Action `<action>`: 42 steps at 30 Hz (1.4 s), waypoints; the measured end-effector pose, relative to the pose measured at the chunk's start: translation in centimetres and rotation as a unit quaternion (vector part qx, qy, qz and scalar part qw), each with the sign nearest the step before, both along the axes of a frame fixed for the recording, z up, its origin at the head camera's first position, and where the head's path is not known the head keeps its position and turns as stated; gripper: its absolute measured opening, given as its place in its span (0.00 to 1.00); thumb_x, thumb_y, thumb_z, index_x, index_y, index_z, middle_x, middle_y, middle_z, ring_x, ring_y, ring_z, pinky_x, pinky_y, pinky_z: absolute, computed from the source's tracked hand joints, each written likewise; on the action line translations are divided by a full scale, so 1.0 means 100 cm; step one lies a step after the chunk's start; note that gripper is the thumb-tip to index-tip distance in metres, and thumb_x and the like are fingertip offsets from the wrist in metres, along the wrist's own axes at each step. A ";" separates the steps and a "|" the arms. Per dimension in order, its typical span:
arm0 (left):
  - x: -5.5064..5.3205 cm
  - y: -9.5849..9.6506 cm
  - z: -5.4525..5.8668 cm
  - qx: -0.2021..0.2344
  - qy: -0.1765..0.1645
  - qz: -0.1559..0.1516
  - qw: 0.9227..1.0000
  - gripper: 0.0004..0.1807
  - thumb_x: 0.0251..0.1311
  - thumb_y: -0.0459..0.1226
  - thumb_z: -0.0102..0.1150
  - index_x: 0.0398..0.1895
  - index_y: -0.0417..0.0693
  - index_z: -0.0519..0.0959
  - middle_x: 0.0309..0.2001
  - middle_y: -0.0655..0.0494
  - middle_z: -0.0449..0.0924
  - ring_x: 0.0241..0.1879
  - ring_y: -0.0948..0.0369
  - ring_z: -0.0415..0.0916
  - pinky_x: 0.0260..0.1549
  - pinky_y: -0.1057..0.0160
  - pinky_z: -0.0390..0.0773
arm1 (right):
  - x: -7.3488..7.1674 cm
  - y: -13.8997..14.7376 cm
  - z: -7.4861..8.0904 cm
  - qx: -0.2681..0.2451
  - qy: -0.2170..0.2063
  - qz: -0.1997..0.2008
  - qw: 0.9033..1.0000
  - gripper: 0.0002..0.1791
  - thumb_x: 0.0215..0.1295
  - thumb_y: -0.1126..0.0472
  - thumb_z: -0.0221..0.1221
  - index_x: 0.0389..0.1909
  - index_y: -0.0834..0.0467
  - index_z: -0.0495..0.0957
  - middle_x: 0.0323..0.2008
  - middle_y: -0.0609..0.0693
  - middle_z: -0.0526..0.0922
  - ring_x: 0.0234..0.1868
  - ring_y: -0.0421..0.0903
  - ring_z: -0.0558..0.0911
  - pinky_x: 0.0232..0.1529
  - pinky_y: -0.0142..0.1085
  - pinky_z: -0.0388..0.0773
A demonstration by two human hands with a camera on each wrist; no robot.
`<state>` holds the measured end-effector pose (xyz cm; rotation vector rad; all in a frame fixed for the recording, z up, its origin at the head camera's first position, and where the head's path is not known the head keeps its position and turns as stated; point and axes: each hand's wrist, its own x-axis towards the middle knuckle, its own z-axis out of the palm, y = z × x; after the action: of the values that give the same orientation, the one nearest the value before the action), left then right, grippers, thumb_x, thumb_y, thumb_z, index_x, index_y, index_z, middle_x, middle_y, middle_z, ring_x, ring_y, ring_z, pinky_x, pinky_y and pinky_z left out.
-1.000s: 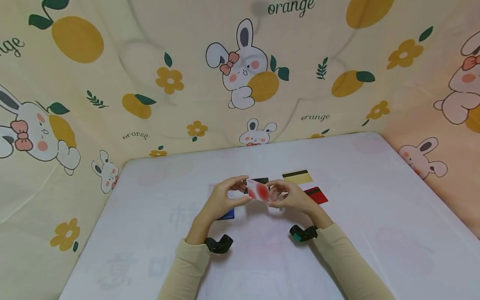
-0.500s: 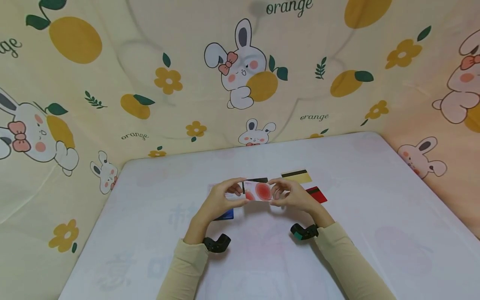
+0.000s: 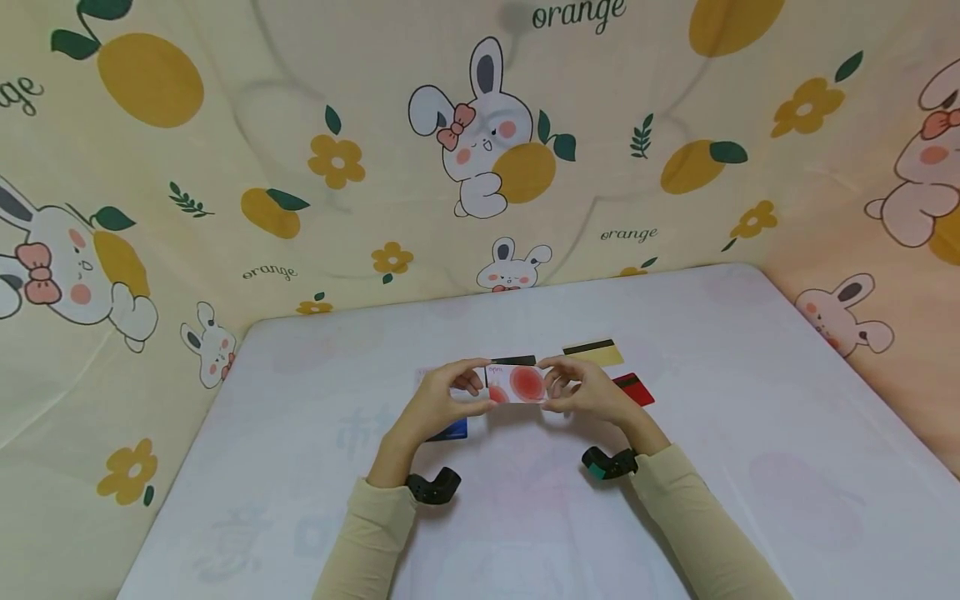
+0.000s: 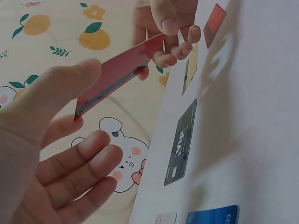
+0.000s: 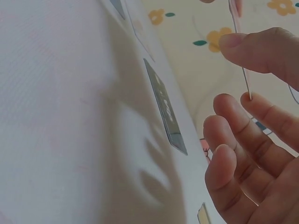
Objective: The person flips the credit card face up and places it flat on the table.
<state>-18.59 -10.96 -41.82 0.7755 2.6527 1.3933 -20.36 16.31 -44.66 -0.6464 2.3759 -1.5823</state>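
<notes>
A thin white card with red circles (image 3: 517,384) is held upright above the table, its printed face toward the head camera. My left hand (image 3: 447,392) pinches its left end between thumb and forefinger, and my right hand (image 3: 588,390) pinches the right end. From the left wrist, the card's other side (image 4: 117,74) looks red with a dark stripe. The right wrist view catches the card (image 5: 246,79) nearly edge-on. The other fingers of both hands are loosely bent and hold nothing. Behind the held card lies a black VIP card (image 4: 181,142), mostly hidden from the head camera.
Flat on the white table (image 3: 510,517) are a gold card with a black stripe (image 3: 596,353), a red card (image 3: 634,389), a blue card (image 3: 451,431) and a pale card (image 4: 166,218) partly covered by the left hand. A patterned cloth (image 3: 360,75) hangs behind the table.
Over the last second the card has turned from a slant to nearly level, facing the head camera more squarely. Both hands keep their pinch on it and have barely shifted.
</notes>
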 end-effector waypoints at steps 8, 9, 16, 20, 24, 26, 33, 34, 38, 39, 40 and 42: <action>-0.003 0.003 -0.004 -0.021 -0.010 0.003 1.000 0.31 0.51 0.37 0.71 0.61 0.43 0.74 0.37 0.46 0.82 0.39 0.56 0.80 0.49 0.56 0.81 | -0.001 0.002 -0.002 0.008 -0.003 -0.005 1.000 0.30 0.50 0.67 0.69 0.56 0.65 0.73 0.38 0.64 0.80 0.33 0.41 0.76 0.31 0.29 0.77; -0.003 0.003 -0.004 -0.023 -0.012 0.004 1.000 0.31 0.51 0.37 0.71 0.61 0.43 0.74 0.37 0.46 0.82 0.39 0.56 0.80 0.49 0.56 0.81 | -0.001 0.002 -0.002 0.010 -0.002 -0.005 1.000 0.30 0.50 0.67 0.69 0.56 0.65 0.72 0.38 0.64 0.80 0.33 0.40 0.75 0.31 0.28 0.77; -0.003 0.002 -0.009 -0.036 -0.008 0.008 0.999 0.30 0.49 0.36 0.72 0.58 0.42 0.75 0.34 0.47 0.82 0.36 0.58 0.80 0.44 0.58 0.82 | -0.001 0.002 -0.002 0.012 -0.005 -0.004 1.000 0.30 0.50 0.68 0.69 0.56 0.66 0.72 0.37 0.65 0.80 0.31 0.38 0.75 0.31 0.27 0.77; -0.004 0.002 -0.011 -0.044 -0.004 0.005 0.999 0.30 0.49 0.37 0.72 0.58 0.41 0.76 0.34 0.46 0.81 0.35 0.57 0.80 0.44 0.58 0.82 | -0.001 0.002 -0.003 0.018 -0.007 -0.001 1.000 0.30 0.49 0.68 0.69 0.56 0.66 0.72 0.36 0.65 0.80 0.30 0.38 0.75 0.32 0.27 0.77; -0.006 0.001 -0.014 -0.057 -0.009 0.004 0.998 0.30 0.49 0.38 0.73 0.58 0.43 0.76 0.35 0.47 0.81 0.35 0.57 0.79 0.42 0.62 0.81 | -0.002 0.003 -0.005 0.032 -0.009 -0.001 0.999 0.31 0.49 0.67 0.70 0.56 0.65 0.73 0.35 0.64 0.80 0.30 0.39 0.75 0.32 0.26 0.77; -0.007 0.001 -0.016 -0.058 -0.009 0.001 0.998 0.30 0.48 0.38 0.73 0.58 0.42 0.77 0.34 0.47 0.81 0.34 0.58 0.78 0.40 0.64 0.80 | -0.003 0.004 -0.005 0.037 -0.010 -0.002 0.999 0.31 0.49 0.67 0.70 0.56 0.65 0.73 0.34 0.64 0.80 0.30 0.39 0.75 0.32 0.26 0.77; -0.008 -0.001 -0.021 -0.049 -0.012 -0.013 0.999 0.30 0.47 0.38 0.74 0.55 0.40 0.77 0.32 0.45 0.80 0.29 0.63 0.73 0.33 0.73 0.75 | -0.003 0.004 -0.007 0.044 -0.021 0.003 0.999 0.31 0.48 0.67 0.71 0.55 0.65 0.73 0.30 0.61 0.80 0.27 0.39 0.74 0.29 0.26 0.74; -0.009 -0.002 -0.022 -0.048 -0.015 -0.014 0.999 0.30 0.47 0.39 0.74 0.55 0.40 0.78 0.32 0.45 0.80 0.29 0.64 0.72 0.32 0.73 0.74 | -0.003 0.004 -0.007 0.046 -0.023 0.004 0.999 0.31 0.48 0.67 0.71 0.55 0.65 0.73 0.30 0.60 0.80 0.27 0.39 0.73 0.29 0.26 0.74; -0.010 -0.001 -0.025 -0.057 -0.029 -0.008 0.998 0.30 0.46 0.40 0.74 0.55 0.41 0.78 0.31 0.47 0.80 0.27 0.66 0.70 0.30 0.75 0.72 | -0.002 0.003 -0.006 0.053 -0.030 0.006 0.998 0.31 0.48 0.66 0.71 0.56 0.66 0.73 0.29 0.56 0.79 0.26 0.39 0.73 0.28 0.26 0.74; -0.010 -0.001 -0.025 -0.060 -0.033 -0.006 0.998 0.29 0.46 0.40 0.74 0.54 0.42 0.79 0.31 0.48 0.80 0.27 0.67 0.69 0.30 0.75 0.72 | -0.002 0.003 -0.006 0.055 -0.031 0.007 0.998 0.31 0.49 0.66 0.71 0.55 0.67 0.73 0.28 0.55 0.79 0.26 0.39 0.73 0.28 0.26 0.74; -0.010 -0.001 -0.026 -0.064 -0.034 -0.005 0.997 0.29 0.46 0.40 0.74 0.54 0.42 0.79 0.30 0.49 0.80 0.27 0.67 0.69 0.29 0.74 0.72 | -0.001 0.003 -0.007 0.056 -0.031 0.010 0.998 0.31 0.49 0.66 0.70 0.55 0.67 0.73 0.28 0.55 0.80 0.26 0.39 0.73 0.28 0.26 0.74; -0.010 -0.001 -0.026 -0.073 -0.039 -0.002 0.997 0.29 0.46 0.41 0.75 0.54 0.42 0.79 0.29 0.50 0.79 0.26 0.67 0.68 0.28 0.74 0.70 | -0.001 0.003 -0.008 0.058 -0.032 0.016 0.998 0.30 0.50 0.67 0.70 0.55 0.68 0.72 0.27 0.55 0.80 0.25 0.39 0.74 0.29 0.27 0.74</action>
<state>-19.55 -11.02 -44.45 0.6964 2.6542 1.1872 -20.49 16.63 -45.48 -0.5980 2.3785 -1.4180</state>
